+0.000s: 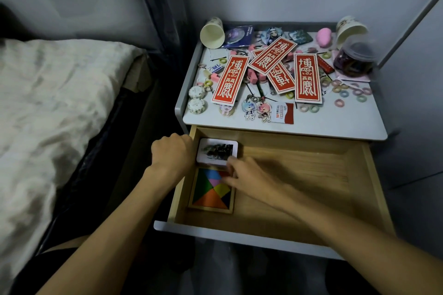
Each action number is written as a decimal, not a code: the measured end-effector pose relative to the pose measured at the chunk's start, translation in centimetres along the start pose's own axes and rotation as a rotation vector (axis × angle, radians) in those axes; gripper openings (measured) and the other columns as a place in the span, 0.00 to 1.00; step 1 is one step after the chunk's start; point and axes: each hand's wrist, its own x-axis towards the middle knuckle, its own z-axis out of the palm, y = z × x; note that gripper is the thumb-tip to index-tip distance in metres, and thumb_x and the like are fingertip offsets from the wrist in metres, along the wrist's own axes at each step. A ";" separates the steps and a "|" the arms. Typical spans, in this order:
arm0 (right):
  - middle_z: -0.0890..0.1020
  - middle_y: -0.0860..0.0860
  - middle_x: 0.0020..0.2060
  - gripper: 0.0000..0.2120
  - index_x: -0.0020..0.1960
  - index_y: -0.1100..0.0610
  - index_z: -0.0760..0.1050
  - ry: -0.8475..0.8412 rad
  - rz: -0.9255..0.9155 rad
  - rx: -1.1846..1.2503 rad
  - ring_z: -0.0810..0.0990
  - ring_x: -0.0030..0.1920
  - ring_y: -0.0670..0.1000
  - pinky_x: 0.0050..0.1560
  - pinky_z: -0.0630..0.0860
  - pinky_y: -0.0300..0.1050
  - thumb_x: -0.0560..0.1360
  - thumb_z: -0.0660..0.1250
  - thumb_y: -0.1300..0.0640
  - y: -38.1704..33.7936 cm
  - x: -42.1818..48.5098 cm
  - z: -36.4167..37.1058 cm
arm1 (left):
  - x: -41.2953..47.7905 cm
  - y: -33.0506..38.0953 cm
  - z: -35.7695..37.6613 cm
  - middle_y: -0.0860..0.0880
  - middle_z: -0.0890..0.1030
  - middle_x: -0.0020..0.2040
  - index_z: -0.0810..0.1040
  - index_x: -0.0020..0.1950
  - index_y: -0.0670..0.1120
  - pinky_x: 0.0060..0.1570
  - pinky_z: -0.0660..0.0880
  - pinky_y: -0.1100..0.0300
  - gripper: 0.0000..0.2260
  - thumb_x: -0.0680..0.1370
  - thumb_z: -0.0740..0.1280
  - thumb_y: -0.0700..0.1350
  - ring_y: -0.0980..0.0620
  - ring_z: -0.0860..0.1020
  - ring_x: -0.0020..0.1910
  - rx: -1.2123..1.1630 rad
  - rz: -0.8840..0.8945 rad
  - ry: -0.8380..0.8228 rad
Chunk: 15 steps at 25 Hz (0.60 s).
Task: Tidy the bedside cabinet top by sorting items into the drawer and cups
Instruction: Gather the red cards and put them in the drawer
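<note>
The wooden drawer [299, 175] of the bedside cabinet stands pulled out. In its left part lie a white-framed picture tile [215, 148] and, nearer me, a colourful tangram in a wooden frame [211, 194]. My left hand [171, 153] is curled over the drawer's left wall beside the tile. My right hand [242, 175] is blurred, its fingers touching the tile's near right corner above the tangram. The cabinet top [335, 122] is littered with red paper strips [308, 78], keychain figures [256, 109], small hair rings [340, 90] and hair clips.
Two paper cups lie tipped at the back: one at the left [212, 33], one at the right [350, 29]. A clear lidded jar [357, 57] of hair ties stands at the right, with a pink oval object [324, 36] behind it. The bed [55, 108] lies to the left.
</note>
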 end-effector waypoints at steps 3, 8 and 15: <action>0.76 0.43 0.35 0.06 0.44 0.51 0.73 0.209 -0.009 0.017 0.75 0.33 0.42 0.32 0.72 0.39 0.77 0.68 0.51 -0.1 -1.5 -5.3 | 0.4 -0.3 -1.7 0.47 0.80 0.46 0.78 0.53 0.49 0.39 0.73 0.55 0.07 0.79 0.62 0.48 0.44 0.79 0.44 -0.257 0.012 0.172; 0.77 0.42 0.36 0.05 0.48 0.52 0.76 0.534 0.067 0.081 0.77 0.36 0.41 0.34 0.69 0.34 0.77 0.69 0.51 2.3 -0.8 -14.2 | 2.9 3.0 -5.7 0.52 0.82 0.48 0.78 0.56 0.49 0.41 0.78 0.55 0.09 0.79 0.66 0.51 0.52 0.80 0.42 -0.757 0.050 0.315; 0.67 0.56 0.69 0.26 0.68 0.55 0.69 0.574 0.266 -0.090 0.76 0.60 0.57 0.55 0.72 0.47 0.77 0.65 0.41 4.2 7.1 -21.0 | 9.6 7.5 -6.5 0.38 0.74 0.65 0.64 0.71 0.45 0.58 0.73 0.44 0.29 0.77 0.67 0.58 0.38 0.73 0.61 -0.514 0.066 0.146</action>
